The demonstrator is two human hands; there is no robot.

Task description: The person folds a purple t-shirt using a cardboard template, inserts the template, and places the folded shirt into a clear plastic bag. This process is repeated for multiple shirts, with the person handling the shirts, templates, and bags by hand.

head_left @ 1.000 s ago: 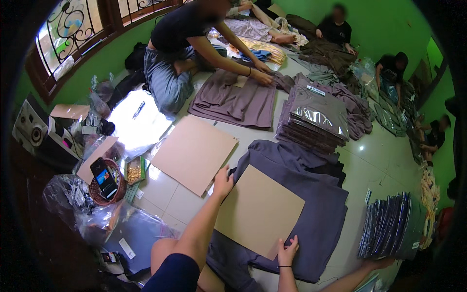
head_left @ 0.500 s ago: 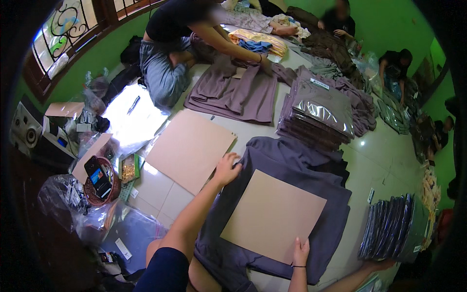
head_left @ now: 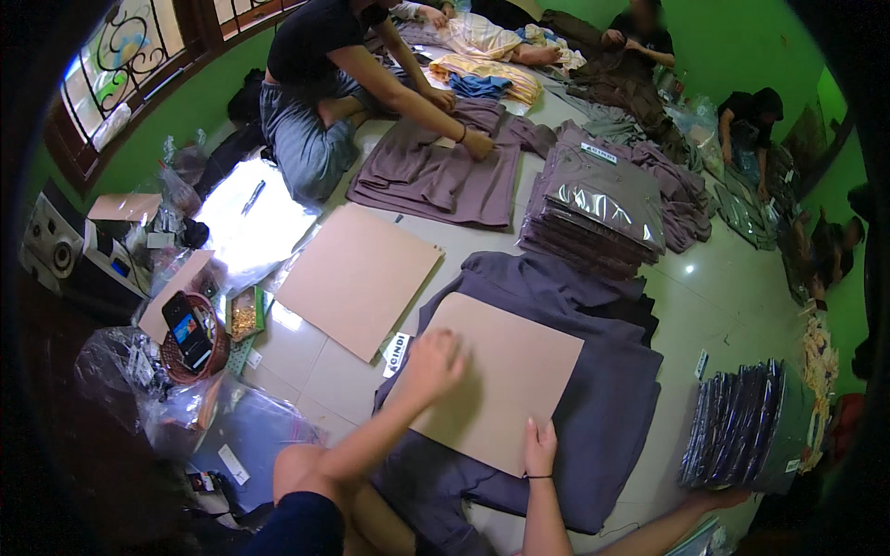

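Observation:
A flat brown cardboard sheet (head_left: 524, 371) lies at a tilt on a spread dark grey garment (head_left: 612, 417) on the floor before me. My right hand (head_left: 540, 449) grips the near edge of the sheet, thumb on top. My left hand (head_left: 436, 363) is over the sheet's left part, its fingers bent and smeared by motion; whether they touch the board or hold anything, I cannot tell. Beside that hand, at the garment's left edge, shows a white printed label (head_left: 397, 355). A stack of similar cardboard (head_left: 362, 278) lies just beyond, to the left.
Folded garments in clear bags form a stack (head_left: 603, 199) beyond the sheet; another bagged row (head_left: 737, 431) stands right. A basket (head_left: 211, 357) with a phone, plastic bags (head_left: 250, 445) and a small box of bits (head_left: 246, 313) lie left. A co-worker (head_left: 324, 56) handles a purple-brown garment (head_left: 436, 176).
The cardboard has shifted left and slightly away from me, with my right hand on it. My left hand has moved from the garment's left edge over the board, uncovering the label.

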